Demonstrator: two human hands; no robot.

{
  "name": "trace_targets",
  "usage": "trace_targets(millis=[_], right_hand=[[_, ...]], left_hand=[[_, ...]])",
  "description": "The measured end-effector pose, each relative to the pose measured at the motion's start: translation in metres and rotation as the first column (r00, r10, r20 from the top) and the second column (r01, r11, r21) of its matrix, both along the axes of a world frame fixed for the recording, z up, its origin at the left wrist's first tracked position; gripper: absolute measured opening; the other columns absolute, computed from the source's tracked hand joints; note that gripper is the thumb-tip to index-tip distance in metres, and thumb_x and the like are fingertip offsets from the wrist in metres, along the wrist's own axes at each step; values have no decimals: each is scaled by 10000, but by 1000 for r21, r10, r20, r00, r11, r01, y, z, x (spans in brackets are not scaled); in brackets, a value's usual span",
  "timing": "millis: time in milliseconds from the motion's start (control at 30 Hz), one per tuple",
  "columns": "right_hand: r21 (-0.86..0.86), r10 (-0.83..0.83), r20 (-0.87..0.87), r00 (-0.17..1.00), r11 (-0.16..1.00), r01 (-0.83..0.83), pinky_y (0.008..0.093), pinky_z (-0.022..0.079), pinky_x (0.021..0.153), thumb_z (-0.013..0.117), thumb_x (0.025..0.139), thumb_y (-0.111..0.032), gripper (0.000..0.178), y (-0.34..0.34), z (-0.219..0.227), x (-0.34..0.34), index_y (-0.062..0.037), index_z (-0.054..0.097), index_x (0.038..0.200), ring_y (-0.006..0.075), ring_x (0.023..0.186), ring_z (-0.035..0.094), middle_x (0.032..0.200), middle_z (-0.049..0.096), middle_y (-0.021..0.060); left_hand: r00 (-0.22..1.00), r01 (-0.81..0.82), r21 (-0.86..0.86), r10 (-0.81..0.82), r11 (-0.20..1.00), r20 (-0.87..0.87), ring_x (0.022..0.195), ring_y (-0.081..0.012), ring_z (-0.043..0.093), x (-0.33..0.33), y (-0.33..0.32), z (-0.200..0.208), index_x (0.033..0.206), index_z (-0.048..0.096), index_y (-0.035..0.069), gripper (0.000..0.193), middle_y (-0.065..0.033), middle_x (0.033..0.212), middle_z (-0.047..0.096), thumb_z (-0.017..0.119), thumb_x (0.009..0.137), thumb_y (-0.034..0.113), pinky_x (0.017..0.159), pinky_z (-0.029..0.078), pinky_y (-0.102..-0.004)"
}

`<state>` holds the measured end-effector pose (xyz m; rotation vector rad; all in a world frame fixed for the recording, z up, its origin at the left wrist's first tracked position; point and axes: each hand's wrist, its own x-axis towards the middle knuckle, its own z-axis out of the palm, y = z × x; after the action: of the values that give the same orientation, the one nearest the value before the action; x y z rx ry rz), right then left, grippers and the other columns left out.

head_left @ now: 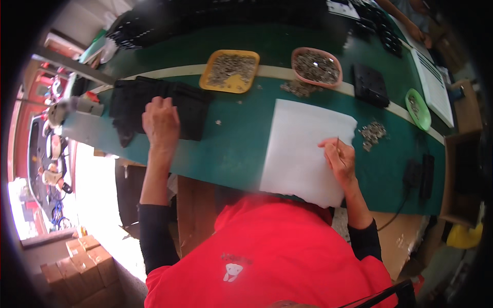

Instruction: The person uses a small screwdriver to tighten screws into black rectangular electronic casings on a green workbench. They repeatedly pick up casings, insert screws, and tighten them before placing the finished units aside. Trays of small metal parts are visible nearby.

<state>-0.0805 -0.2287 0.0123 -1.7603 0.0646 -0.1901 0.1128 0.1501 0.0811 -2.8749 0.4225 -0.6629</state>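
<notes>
Over a stack of flat black pieces (192, 110) on the left of the table is my left hand (162, 123). Its fingers are bent down onto the stack, and what lies under the fingertips is hidden. A thin, pointed hand tool (337, 144) is pinched between the fingers of my right hand (340, 161). That hand rests above a white sheet-like pad (298, 141), near its right edge. A loose heap of small metal parts (373, 134) lies just beyond the pad's right side.
On the green table (233, 149) stand a yellow tray (204, 82) and a pink tray (339, 77) of small metal parts. To the right are a black block (371, 84), a green dish (423, 120) and a cable (398, 213). Another person's arm (405, 23) shows at the far right.
</notes>
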Motion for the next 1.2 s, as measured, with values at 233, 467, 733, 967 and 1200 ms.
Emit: trace_targets(millis=[233,467,733,967,1200], right_hand=[[24,-324,-41,945,945,326,211,369,478,516,992,-193,227,-57,30,-12,-17,658,1014,36,492,455,592,504,-22],[-672,-446,41,894,650,355,353,495,654,672,854,-178,150,-115,29,-17,-43,726,894,214,730,619,778,613,85],[-906,-305,8,952,401,136,390,529,707,711,831,-189,146,-100,27,5,-90,726,938,282,802,653,876,627,67],[-899,-267,-3,964,422,114,383,530,708,705,837,-192,135,-106,23,4,-90,719,925,281,804,657,886,632,61],[-577,-293,-4,956,782,237,288,476,578,696,863,-175,166,-128,18,1,-19,690,917,126,643,593,723,608,15]], left_hand=[[998,57,-267,-54,962,18,1030,-333,601,6,22,-17,1086,633,32,274,-140,1071,603,697,841,136,877,485,-427],[987,-79,-251,41,965,-156,1043,-304,593,16,11,-25,1082,642,63,285,-115,1081,601,713,841,198,868,469,-422],[997,-7,103,15,995,-73,1257,-227,479,1,-17,-39,1379,529,210,494,-45,1344,534,650,907,289,976,345,-455],[996,83,73,-79,994,-48,1097,-223,573,17,-24,-38,1296,605,211,369,-55,1151,604,625,927,212,919,400,-406],[962,209,-34,-212,977,-173,948,-285,604,45,-32,-35,1254,607,169,349,-96,1008,582,625,905,151,777,491,-428]])
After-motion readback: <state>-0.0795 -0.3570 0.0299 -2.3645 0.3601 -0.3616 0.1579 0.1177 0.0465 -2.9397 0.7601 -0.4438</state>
